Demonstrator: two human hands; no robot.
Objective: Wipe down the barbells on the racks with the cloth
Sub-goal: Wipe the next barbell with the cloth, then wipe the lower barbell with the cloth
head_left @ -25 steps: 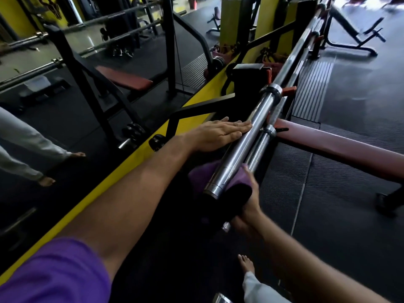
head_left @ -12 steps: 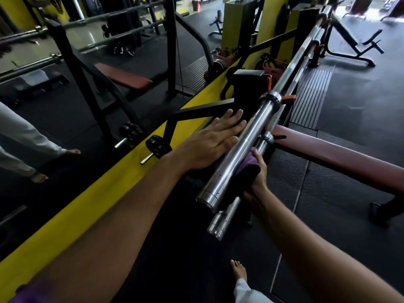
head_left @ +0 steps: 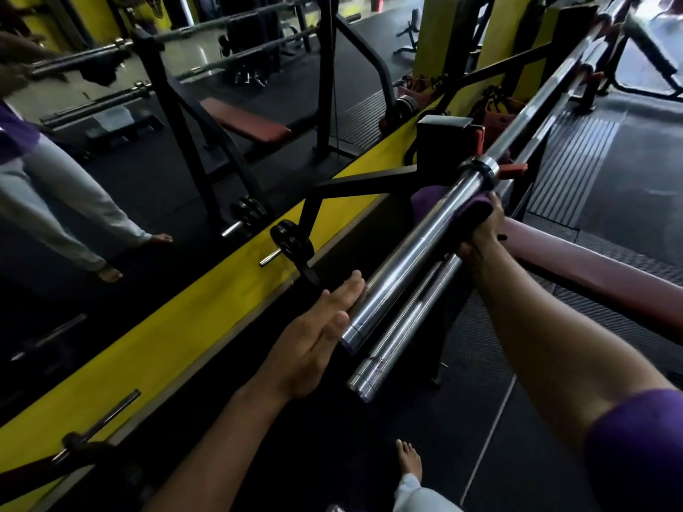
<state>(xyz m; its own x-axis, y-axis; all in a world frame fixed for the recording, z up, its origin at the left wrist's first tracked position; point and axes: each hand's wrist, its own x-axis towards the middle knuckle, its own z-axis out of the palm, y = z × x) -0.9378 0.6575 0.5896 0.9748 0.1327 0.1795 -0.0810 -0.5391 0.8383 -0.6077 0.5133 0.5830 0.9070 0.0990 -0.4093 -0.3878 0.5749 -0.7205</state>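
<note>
Purple short sleeve (head_left: 635,448), light grey trouser leg (head_left: 417,497), bare foot (head_left: 409,460).

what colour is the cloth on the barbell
Purple; the cloth shows best in the head view, wrapped round the upper barbell.

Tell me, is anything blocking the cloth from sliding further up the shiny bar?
Yes. The right hand holds the purple cloth round the upper bar, just below a thick metal collar. Beyond it, the bar rests on the rack's red hook.
</note>
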